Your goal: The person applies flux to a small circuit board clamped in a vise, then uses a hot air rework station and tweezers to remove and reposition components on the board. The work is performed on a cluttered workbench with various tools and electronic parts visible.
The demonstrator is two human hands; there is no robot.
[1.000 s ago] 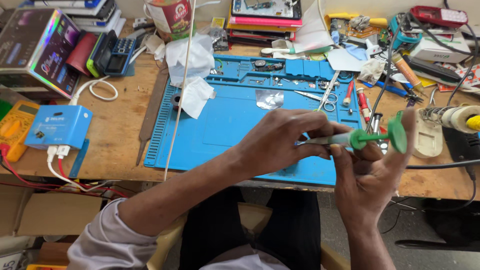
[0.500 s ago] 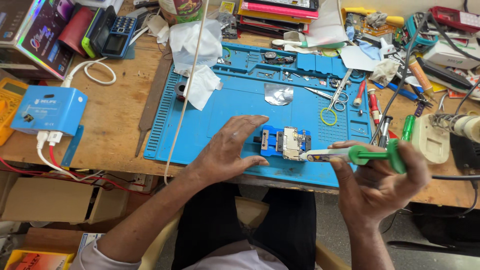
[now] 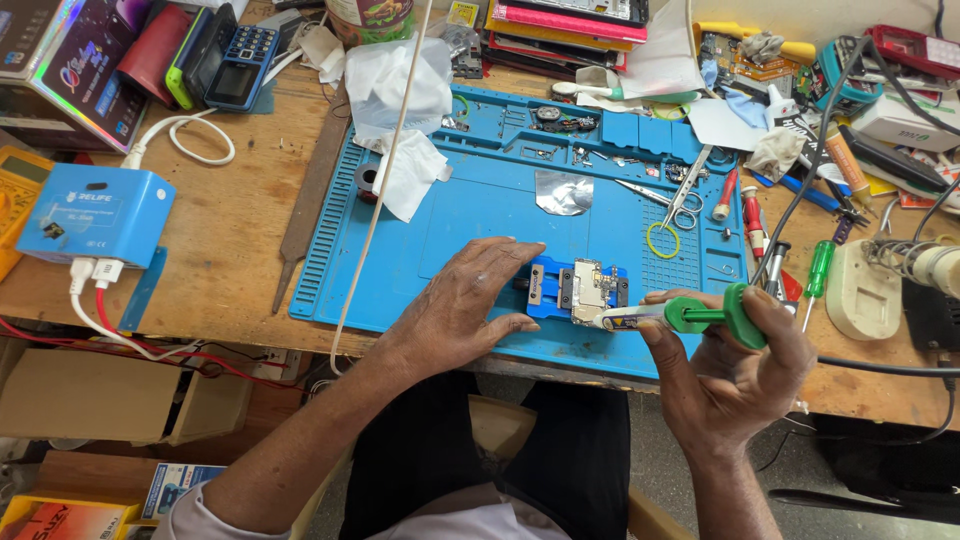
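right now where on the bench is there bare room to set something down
The blue mat is bare between the white tissue and foil scrap. Bare wood lies between the blue box and metal file. The right end is crowded.

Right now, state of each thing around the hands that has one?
Left hand: flat on the blue mat, fingers against the holder.
Right hand: gripping the green-handled iron.
Green-handled iron: held level, tip at the board's right edge.
Circuit board: clamped in the blue holder.
Blue mat: lying flat on the bench.
Scissors: closed, lying on the mat.
Handset: screen dark.
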